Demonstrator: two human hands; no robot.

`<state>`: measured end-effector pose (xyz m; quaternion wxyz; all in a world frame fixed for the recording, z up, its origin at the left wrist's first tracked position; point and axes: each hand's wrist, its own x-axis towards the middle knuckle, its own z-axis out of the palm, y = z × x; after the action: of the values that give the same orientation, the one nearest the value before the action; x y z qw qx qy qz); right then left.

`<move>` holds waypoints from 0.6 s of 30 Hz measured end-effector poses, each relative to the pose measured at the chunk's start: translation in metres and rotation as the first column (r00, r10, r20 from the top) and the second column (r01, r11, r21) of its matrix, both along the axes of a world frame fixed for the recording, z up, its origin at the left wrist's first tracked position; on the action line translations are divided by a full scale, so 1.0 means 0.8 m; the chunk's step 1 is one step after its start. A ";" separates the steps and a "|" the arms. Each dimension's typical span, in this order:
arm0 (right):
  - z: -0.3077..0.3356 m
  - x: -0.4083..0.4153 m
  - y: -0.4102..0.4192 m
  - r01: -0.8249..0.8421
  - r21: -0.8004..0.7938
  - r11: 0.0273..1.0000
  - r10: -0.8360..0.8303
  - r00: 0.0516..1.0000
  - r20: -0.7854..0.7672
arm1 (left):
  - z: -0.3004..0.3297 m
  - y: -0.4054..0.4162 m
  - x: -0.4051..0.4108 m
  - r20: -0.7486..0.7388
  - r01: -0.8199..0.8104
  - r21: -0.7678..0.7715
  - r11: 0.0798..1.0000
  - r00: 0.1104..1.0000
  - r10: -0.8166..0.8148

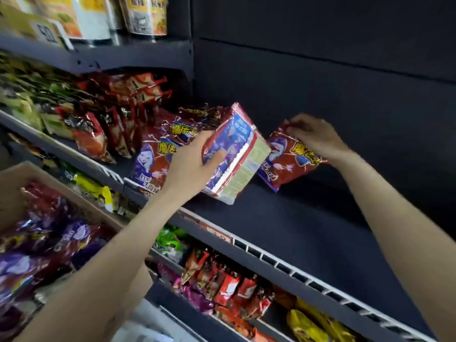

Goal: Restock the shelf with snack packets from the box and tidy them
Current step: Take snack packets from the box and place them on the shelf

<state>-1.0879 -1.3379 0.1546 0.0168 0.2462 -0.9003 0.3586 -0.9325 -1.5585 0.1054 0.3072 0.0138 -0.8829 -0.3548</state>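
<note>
My left hand (190,166) grips a stack of red and purple snack packets (234,156), held tilted above the front of the dark middle shelf (283,218). My right hand (313,137) pinches the top of a single red packet (286,159) that leans upright on the shelf, to the right of the stack. More of the same packets (153,161) stand on the shelf just left of my left hand. A cardboard box (81,206) at the lower left holds several purple and red packets (42,248).
Red and green packets (98,119) fill the left of the middle shelf. The upper shelf (111,55) carries tall pouches. The lower shelf (234,287) holds red, pink and yellow packets. A dark back panel (345,70) bounds the bare right part of the middle shelf.
</note>
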 end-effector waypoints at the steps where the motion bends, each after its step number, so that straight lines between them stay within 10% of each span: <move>1: -0.006 -0.016 -0.001 -0.002 0.023 1.000 0.003 1.000 -0.019 | -0.005 0.009 -0.014 0.012 -0.024 -0.053 0.998 1.000 0.025; 9: -0.012 -0.107 -0.042 0.026 0.211 0.977 0.026 0.971 -0.240 | -0.036 0.020 -0.087 0.030 -0.128 -0.243 0.962 0.990 0.139; 18: -0.025 -0.133 -0.081 -0.073 0.043 0.996 0.079 0.987 -0.141 | -0.047 0.010 -0.119 0.052 -0.186 -0.286 0.940 0.977 0.209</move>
<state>-1.1945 -1.4027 0.1347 0.0628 0.3057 -0.8934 0.3232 -1.0279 -1.5506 0.0679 0.3039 0.0732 -0.9300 -0.1933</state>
